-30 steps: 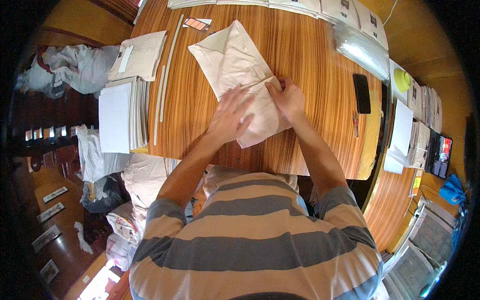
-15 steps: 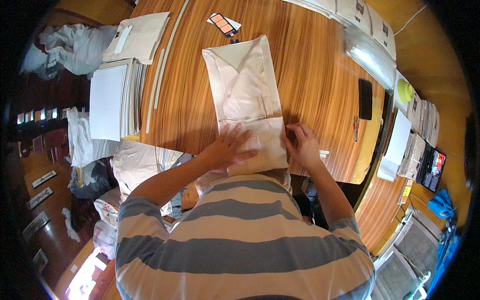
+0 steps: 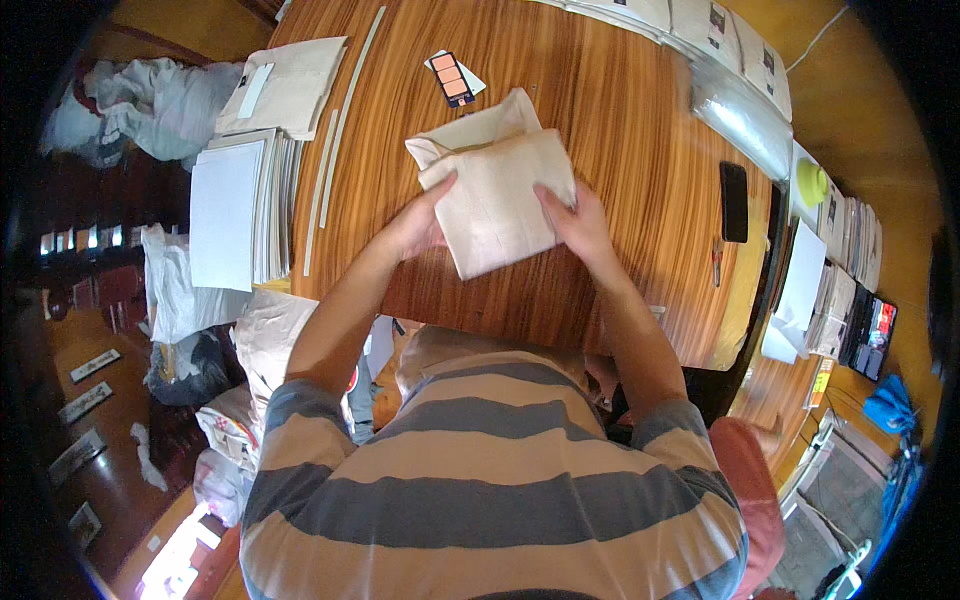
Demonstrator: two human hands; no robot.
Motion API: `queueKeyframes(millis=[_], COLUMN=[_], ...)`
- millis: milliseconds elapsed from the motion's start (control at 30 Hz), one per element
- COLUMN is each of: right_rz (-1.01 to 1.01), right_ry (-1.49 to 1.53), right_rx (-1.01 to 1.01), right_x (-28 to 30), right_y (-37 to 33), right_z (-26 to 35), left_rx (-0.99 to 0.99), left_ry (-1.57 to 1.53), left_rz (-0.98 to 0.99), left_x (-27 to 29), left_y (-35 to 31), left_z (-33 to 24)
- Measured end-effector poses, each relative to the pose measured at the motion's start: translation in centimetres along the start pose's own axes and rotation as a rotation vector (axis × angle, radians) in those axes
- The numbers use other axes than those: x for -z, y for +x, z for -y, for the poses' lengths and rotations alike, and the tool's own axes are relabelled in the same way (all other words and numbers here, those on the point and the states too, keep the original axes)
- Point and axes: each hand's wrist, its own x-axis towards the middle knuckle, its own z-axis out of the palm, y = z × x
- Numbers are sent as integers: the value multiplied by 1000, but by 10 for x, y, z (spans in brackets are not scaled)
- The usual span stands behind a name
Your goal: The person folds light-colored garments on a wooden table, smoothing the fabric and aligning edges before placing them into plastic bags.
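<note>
A: How does the cream cloth look?
B: It's folded into a thick, roughly square bundle, turned slightly askew. The near panel is fairly smooth, with faint creases. At the far side a second layer shows, standing up to a pointed corner, with a dip between the two.
A: And where is it?
B: Over the wood-grain table, in front of the striped shirt, just nearer the person than the peach-panelled card. I can't tell whether its underside touches the tabletop.
A: What about the left hand?
B: It grips the cloth's left edge, thumb along the top face. The fingers are mostly hidden beneath, so their exact curl isn't clear.
A: The right hand?
B: Gripping too, at the right edge: thumb pressed on top, fingers partly bent around the side, some out of sight.
</note>
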Motion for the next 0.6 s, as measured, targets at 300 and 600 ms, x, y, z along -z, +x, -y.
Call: queueKeyframes(millis=[300, 600], right_rz=[-227, -209], right_ry=[-481, -526], right_rx=[44, 1], right_x=[-19, -13], right_y=[31, 46], right_z=[0, -7], left_rx=[-82, -1192], left_ry=[-31, 1749], left_rz=[-353, -135], left_x=[10, -8], left_y=[16, 33], left_z=[14, -36])
